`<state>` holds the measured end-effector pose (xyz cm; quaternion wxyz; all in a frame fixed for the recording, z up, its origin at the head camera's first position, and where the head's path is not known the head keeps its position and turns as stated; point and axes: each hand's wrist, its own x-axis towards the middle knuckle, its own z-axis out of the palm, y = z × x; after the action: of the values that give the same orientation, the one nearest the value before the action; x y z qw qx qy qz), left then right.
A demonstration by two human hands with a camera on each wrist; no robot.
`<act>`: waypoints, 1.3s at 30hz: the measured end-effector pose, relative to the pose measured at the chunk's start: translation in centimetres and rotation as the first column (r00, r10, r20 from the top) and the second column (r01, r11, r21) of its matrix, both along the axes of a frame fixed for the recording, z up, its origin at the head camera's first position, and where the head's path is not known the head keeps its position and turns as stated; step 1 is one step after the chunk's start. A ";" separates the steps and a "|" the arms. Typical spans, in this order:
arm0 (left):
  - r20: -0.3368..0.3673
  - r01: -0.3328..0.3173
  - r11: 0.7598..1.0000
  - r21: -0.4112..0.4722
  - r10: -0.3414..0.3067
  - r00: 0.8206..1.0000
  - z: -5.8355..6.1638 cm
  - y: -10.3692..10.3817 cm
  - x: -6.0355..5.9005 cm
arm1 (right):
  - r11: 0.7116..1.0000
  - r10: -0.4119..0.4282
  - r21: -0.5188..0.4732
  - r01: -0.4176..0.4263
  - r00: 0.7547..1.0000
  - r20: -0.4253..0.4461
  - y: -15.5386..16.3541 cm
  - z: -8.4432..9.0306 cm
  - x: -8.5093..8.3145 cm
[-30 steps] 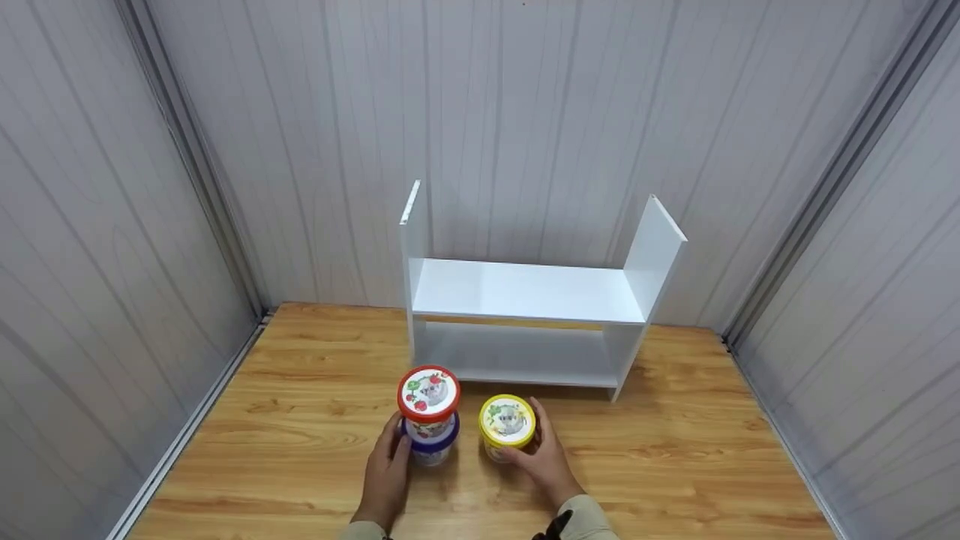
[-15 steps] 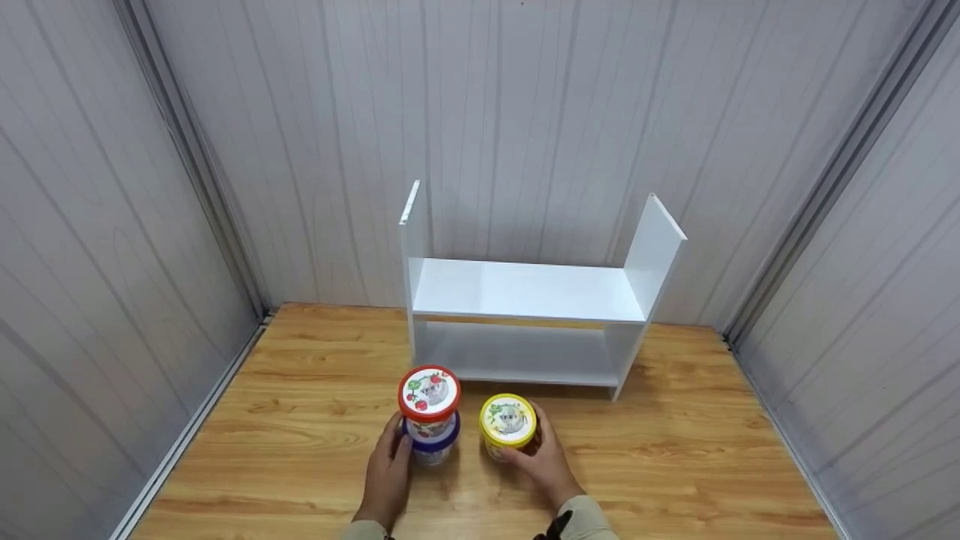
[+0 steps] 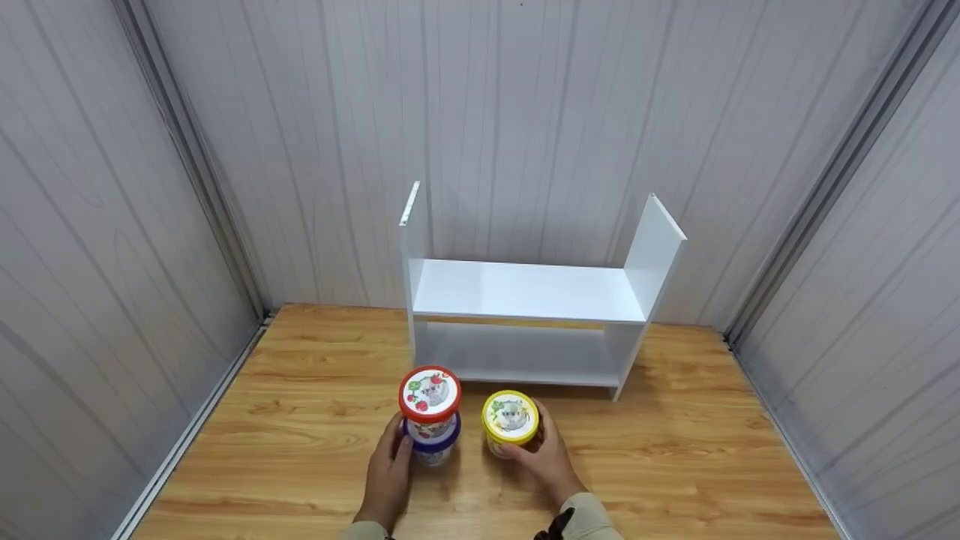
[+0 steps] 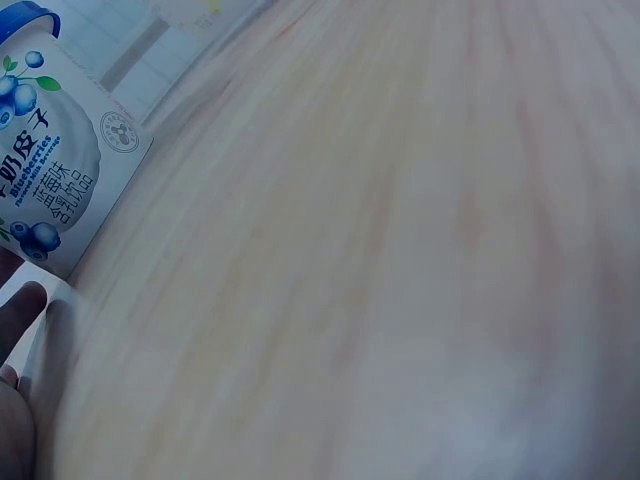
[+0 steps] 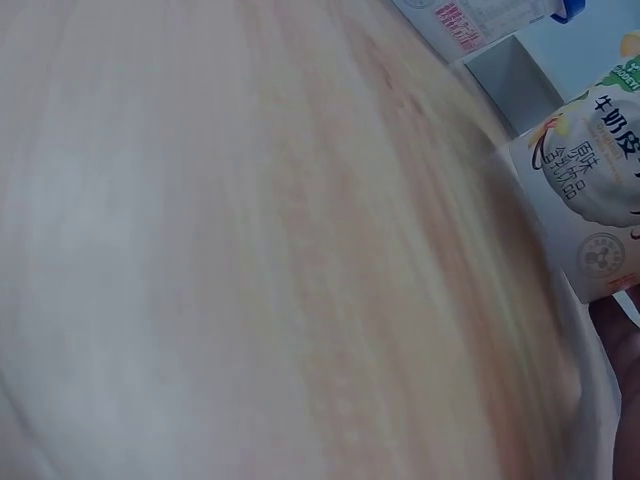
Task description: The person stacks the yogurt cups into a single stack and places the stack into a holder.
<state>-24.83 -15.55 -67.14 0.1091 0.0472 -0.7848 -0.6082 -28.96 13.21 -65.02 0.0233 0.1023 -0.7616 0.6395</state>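
Observation:
Two drink tubs stand stacked in the head view: one with a red lid (image 3: 430, 394) sits on one with a blue lid (image 3: 433, 450). My left hand (image 3: 390, 472) grips the lower tub from its left side, thumb toward me. Printed blueberries show on that blueberry tub (image 4: 50, 170) in the left wrist view. To the right, my right hand (image 3: 550, 465) holds a yellow-lidded tub (image 3: 510, 417) between thumb and fingers. Its printed wall also shows in the right wrist view, where a fingertip (image 5: 610, 325) lies at the tub's lower edge.
Behind the tubs stands a white two-level shelf (image 3: 525, 291) with upright side panels. The wooden tabletop (image 3: 315, 420) carries everything, and pale panel walls (image 3: 360, 150) close it in at the back and both sides.
My right hand has shifted the yellow-lidded tub slightly away from me and to the right. The stacked tubs and my left hand stay almost where they were.

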 end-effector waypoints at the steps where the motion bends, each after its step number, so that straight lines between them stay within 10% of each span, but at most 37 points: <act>1: -0.007 -0.002 1.000 -0.003 0.002 1.000 0.0 0.0 0.0 | 1.000 0.003 0.001 -0.003 1.000 0.005 0.1 -0.3 -0.3; 39: 0.025 -0.028 1.000 -0.014 0.028 0.999 0.2 0.0 -0.1 | 0.997 0.064 -0.038 -0.064 0.998 -0.019 0.3 5.3 -1.8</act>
<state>-24.98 -15.51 -66.92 0.1081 0.0649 -0.7896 -0.6005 -30.75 13.54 -59.73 0.0115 0.1317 -0.7453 0.6535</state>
